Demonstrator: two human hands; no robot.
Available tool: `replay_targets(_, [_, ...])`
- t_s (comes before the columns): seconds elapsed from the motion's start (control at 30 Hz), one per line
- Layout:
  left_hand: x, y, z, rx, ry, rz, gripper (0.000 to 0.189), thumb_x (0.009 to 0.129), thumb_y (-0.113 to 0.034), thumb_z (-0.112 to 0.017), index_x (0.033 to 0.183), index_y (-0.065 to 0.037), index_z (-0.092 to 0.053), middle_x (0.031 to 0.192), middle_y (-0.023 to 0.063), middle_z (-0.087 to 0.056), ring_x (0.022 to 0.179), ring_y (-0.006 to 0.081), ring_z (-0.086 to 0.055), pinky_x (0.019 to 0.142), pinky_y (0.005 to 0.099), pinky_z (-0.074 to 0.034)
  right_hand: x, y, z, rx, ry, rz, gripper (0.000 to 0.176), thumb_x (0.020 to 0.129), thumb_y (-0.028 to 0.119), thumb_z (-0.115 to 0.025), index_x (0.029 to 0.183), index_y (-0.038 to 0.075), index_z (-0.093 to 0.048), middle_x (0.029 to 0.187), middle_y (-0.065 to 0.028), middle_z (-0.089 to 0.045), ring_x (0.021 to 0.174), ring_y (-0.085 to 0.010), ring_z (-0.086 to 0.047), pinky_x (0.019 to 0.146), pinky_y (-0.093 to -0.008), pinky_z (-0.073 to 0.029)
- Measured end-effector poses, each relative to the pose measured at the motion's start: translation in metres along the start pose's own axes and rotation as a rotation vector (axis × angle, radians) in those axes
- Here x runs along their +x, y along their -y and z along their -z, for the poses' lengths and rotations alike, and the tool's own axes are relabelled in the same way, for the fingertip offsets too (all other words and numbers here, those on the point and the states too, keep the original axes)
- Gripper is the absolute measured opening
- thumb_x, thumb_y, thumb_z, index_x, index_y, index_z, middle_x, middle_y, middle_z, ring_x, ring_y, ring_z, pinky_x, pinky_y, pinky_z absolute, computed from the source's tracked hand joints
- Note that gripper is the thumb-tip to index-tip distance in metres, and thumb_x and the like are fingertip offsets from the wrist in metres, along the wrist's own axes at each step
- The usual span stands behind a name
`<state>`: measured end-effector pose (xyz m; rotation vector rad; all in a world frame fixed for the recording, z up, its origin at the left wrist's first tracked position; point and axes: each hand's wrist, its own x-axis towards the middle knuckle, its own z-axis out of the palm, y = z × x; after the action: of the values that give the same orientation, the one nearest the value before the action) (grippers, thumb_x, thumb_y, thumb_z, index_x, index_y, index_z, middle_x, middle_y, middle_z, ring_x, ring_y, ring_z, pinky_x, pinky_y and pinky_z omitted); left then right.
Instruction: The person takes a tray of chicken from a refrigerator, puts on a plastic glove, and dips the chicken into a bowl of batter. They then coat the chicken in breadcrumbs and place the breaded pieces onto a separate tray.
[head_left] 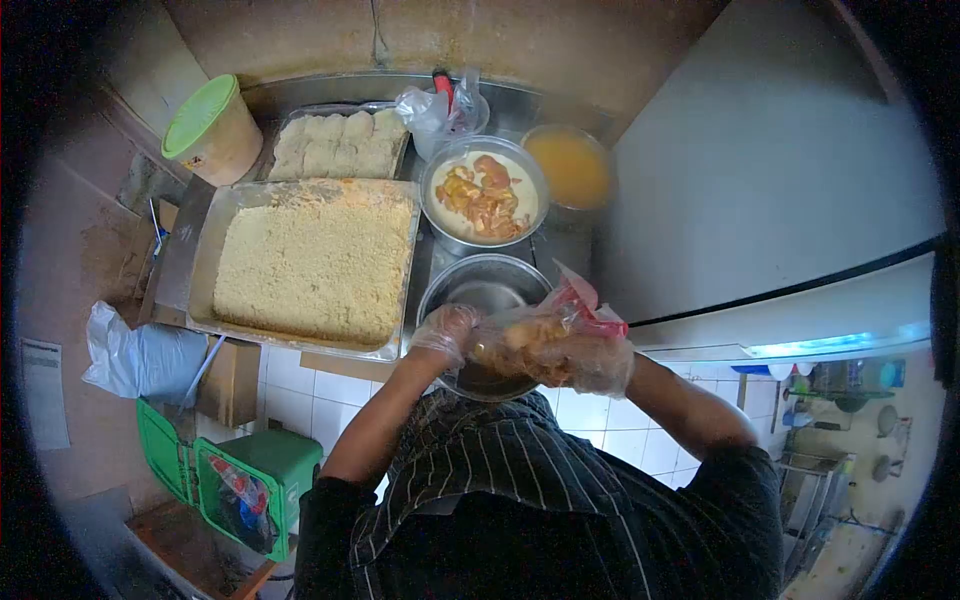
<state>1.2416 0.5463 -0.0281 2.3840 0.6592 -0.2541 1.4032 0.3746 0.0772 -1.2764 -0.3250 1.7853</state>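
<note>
Hands, left and right, grasp plastic bag over steel bowl; rim just beside crumb tray.

Back wall: brown, stained, thin dark line running down near top center. Steel counter against it. Large smooth grey panel fills upper right, dark edge along its bottom, bright bluish-white light strip just below. Floor: white square tiles, visible grout lines. Lower left: green bin, lid open, plastic inside; cardboard box near it, whitish plastic bag beside the box. Paper sheet with print on left wall, text unreadable. Far right: shelf with kitchenware, metal rack near it. Picture corners dark.
</note>
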Motion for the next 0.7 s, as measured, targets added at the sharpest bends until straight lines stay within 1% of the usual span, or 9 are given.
replay_targets(0.1, [0.014, 0.016, -0.019, 0.161, 0.011, 0.104, 0.037, 0.076, -0.024, -0.07, 0.109, -0.007, -0.063, 0.102, 0.0212, -0.066, 0.095, 0.0388, -0.064, 0.086, 0.0446, -0.051, -0.007, -0.015, 0.026, -0.407, 0.028, -0.003, 0.031, 0.085, 0.016, -0.068, 0.114, 0.007, -0.059, 0.085, -0.0019, -0.063, 0.074, -0.0096, -0.06, 0.061, -0.0252, -0.05])
replay_targets(0.17, [0.011, 0.015, -0.013, 0.066, -0.035, -0.049, 0.044, 0.076, -0.027, -0.071, 0.114, -0.007, -0.06, 0.106, 0.0212, -0.065, 0.097, 0.0396, -0.063, 0.088, 0.0441, -0.05, -0.006, -0.028, 0.048, -0.915, 0.052, 0.162, 0.029, 0.084, 0.014, -0.067, 0.111, 0.008, -0.06, 0.083, -0.0018, -0.063, 0.076, -0.0104, -0.061, 0.064, -0.0278, -0.051])
replay_targets(0.23, [0.001, -0.001, 0.0, -0.094, -0.174, -0.17, 0.049, 0.077, -0.03, -0.071, 0.119, -0.008, -0.057, 0.109, 0.0215, -0.064, 0.1, 0.0399, -0.062, 0.09, 0.0436, -0.05, -0.012, -0.022, 0.047, -0.266, -0.063, -0.056, 0.03, 0.082, 0.012, -0.067, 0.111, 0.01, -0.061, 0.085, -0.0033, -0.063, 0.077, -0.0127, -0.062, 0.067, -0.0286, -0.051])
replay_targets(0.3, [-0.01, -0.031, 0.015, -0.325, -0.409, -0.249, 0.054, 0.078, -0.031, -0.071, 0.124, -0.009, -0.053, 0.112, 0.0222, -0.063, 0.102, 0.0395, -0.061, 0.091, 0.0431, -0.049, -0.008, -0.02, 0.054, -1.015, -0.065, 0.477, 0.029, 0.079, 0.012, -0.069, 0.108, 0.01, -0.063, 0.088, -0.0044, -0.063, 0.081, -0.0151, -0.062, 0.073, -0.0292, -0.051])
replay_targets(0.37, [0.003, -0.041, 0.023, -0.236, -0.339, -0.144, 0.044, 0.079, -0.035, -0.07, 0.112, -0.007, -0.061, 0.109, 0.02, -0.065, 0.102, 0.0366, -0.062, 0.091, 0.0425, -0.048, -0.01, 0.002, 0.035, -0.989, -0.071, 0.601, 0.028, 0.077, 0.011, -0.072, 0.104, 0.009, -0.065, 0.091, -0.0052, -0.063, 0.085, -0.0168, -0.062, 0.077, -0.0296, -0.051])
replay_targets(0.43, [0.009, -0.051, 0.034, -0.236, -0.244, -0.056, 0.038, 0.08, -0.036, -0.068, 0.104, -0.006, -0.065, 0.105, 0.0183, -0.066, 0.101, 0.0345, -0.063, 0.09, 0.0416, -0.048, -0.026, 0.056, -0.022, -0.212, -0.079, 0.28, 0.026, 0.074, 0.011, -0.074, 0.099, 0.009, -0.067, 0.095, -0.0058, -0.063, 0.089, -0.0178, -0.062, 0.081, -0.0297, -0.051])
replay_targets(0.5, [0.008, -0.064, 0.048, -0.331, -0.119, 0.004, 0.034, 0.081, -0.035, -0.067, 0.101, -0.007, -0.067, 0.102, 0.0171, -0.067, 0.098, 0.0333, -0.064, 0.087, 0.0404, -0.049, -0.01, 0.075, -0.005, -0.69, -0.048, 0.55, 0.031, 0.077, 0.011, -0.072, 0.106, 0.006, -0.063, 0.102, -0.0064, -0.063, 0.095, -0.0177, -0.061, 0.084, -0.0298, -0.05])
replay_targets(0.57, [0.015, -0.042, 0.017, -0.291, -0.336, -0.085, 0.027, 0.085, -0.03, -0.062, 0.1, -0.007, -0.068, 0.098, 0.016, -0.069, 0.093, 0.0315, -0.066, 0.082, 0.0388, -0.05, 0.003, 0.103, -0.006, -1.039, -0.163, 0.711, 0.036, 0.081, 0.011, -0.068, 0.115, 0.004, -0.059, 0.106, -0.0081, -0.062, 0.097, -0.0181, -0.061, 0.084, -0.0298, -0.051])
replay_targets(0.7, [-0.006, -0.028, 0.014, -0.666, -0.477, -0.048, 0.03, 0.088, -0.026, -0.062, 0.107, -0.003, -0.067, 0.098, 0.0149, -0.07, 0.091, 0.0227, -0.066, 0.085, 0.0351, -0.05, 0.088, 0.139, 0.026, -0.835, -0.313, 0.56, 0.04, 0.086, 0.021, -0.064, 0.122, 0.005, -0.054, 0.11, -0.011, -0.06, 0.094, -0.0183, -0.061, 0.076, -0.0298, -0.052])
